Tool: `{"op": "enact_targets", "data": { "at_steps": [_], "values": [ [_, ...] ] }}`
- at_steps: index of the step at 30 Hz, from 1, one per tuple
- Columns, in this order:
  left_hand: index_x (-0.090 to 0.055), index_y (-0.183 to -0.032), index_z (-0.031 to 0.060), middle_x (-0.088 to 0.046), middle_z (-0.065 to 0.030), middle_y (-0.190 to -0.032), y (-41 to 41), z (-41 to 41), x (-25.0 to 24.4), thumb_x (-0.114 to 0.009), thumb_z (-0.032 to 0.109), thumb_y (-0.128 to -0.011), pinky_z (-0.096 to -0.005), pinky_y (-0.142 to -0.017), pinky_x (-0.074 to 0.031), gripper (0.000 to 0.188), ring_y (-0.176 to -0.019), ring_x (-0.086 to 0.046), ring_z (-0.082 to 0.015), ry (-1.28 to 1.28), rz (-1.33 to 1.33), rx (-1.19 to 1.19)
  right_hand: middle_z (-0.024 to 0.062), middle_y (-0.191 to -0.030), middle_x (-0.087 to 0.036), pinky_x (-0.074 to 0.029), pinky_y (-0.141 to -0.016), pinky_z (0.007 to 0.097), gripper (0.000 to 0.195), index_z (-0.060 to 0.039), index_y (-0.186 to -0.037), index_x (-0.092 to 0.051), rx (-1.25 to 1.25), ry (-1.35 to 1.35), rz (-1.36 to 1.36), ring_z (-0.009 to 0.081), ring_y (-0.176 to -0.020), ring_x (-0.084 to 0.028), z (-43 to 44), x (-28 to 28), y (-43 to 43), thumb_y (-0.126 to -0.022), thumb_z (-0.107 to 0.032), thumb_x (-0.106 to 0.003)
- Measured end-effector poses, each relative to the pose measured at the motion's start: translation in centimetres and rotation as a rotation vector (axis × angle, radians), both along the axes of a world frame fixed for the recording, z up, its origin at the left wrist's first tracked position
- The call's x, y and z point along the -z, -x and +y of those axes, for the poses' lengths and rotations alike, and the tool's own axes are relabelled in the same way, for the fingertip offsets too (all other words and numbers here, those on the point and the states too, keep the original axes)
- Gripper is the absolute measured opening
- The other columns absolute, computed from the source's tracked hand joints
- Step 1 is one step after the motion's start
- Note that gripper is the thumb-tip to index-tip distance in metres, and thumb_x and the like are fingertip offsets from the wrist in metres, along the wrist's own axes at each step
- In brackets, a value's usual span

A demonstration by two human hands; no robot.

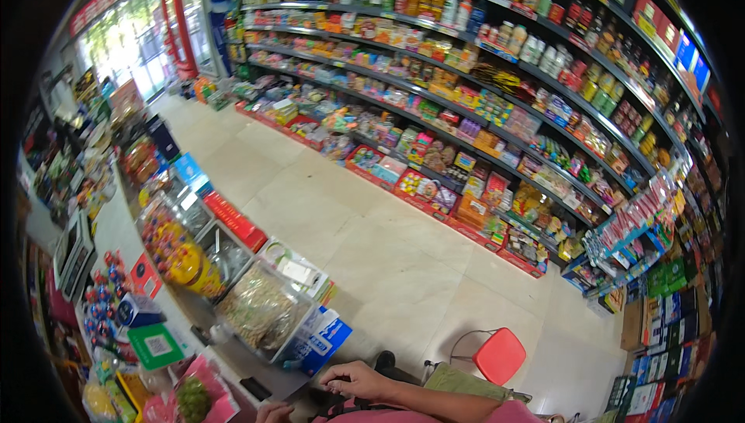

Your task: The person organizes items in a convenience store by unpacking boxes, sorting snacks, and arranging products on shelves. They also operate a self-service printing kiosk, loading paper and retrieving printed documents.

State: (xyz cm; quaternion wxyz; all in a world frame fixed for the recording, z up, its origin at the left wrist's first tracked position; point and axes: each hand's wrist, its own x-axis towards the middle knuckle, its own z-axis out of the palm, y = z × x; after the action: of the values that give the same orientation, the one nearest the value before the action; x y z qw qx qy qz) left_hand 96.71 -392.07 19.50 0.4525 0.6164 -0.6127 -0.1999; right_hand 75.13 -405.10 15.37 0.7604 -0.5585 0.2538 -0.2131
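Note:
My right hand (352, 377) hovers low in front of me, its fingers loosely bent and nothing visible in it. Beside it on the left, a blue carton (330, 338) stands against a white tub (300, 330) that holds a clear bag of pale dry food (259, 306). At the bottom edge is my left hand (275, 412), largely cut off by the frame, so its grip is hidden. A flat black object (256, 388) lies on the counter edge near it. Green grapes (195, 398) rest in pink wrapping farther left.
The counter (110, 237) bears a scale (74, 257), a green code stand (155, 345) and a yellow-lidded candy jar (186, 254). A red-seated stool (500, 356) stands on the tiled floor (372, 242). Stocked shelves (442, 44) line the far side; a display rack (634, 237) stands right.

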Motion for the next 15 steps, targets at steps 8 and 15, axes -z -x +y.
{"op": "enact_targets", "data": {
  "at_steps": [8,15],
  "values": [
    [-0.047,-0.126,0.0006,-0.055,-0.0117,-0.109,17.0,-17.1,-1.2,-0.051,-0.014,-0.067,-0.0264,-0.076,-0.048,0.061,-0.088,-0.059,-0.0168,-0.351,0.439,0.487,0.0202,-0.1,-0.06,-0.048,-0.077,0.0356,0.027,-0.0017,-0.112,-0.054,0.456,0.377,0.121,0.033,-0.091,-0.061,-5.3,-2.3,12.4,-0.087,-0.009,-0.057],
    [-0.034,-0.136,-0.0016,-0.047,-0.0138,-0.127,28.7,-25.2,-4.2,-0.05,-0.011,-0.075,-0.0324,-0.097,-0.037,0.063,-0.115,-0.048,-0.0211,-0.878,0.945,0.968,0.0178,-0.099,-0.062,-0.049,-0.075,0.0318,0.025,-0.0019,-0.112,-0.055,0.789,0.236,0.305,0.0264,-0.087,-0.063,-7.2,-4.2,22.7,-0.087,-0.007,-0.056]
  ]
}}
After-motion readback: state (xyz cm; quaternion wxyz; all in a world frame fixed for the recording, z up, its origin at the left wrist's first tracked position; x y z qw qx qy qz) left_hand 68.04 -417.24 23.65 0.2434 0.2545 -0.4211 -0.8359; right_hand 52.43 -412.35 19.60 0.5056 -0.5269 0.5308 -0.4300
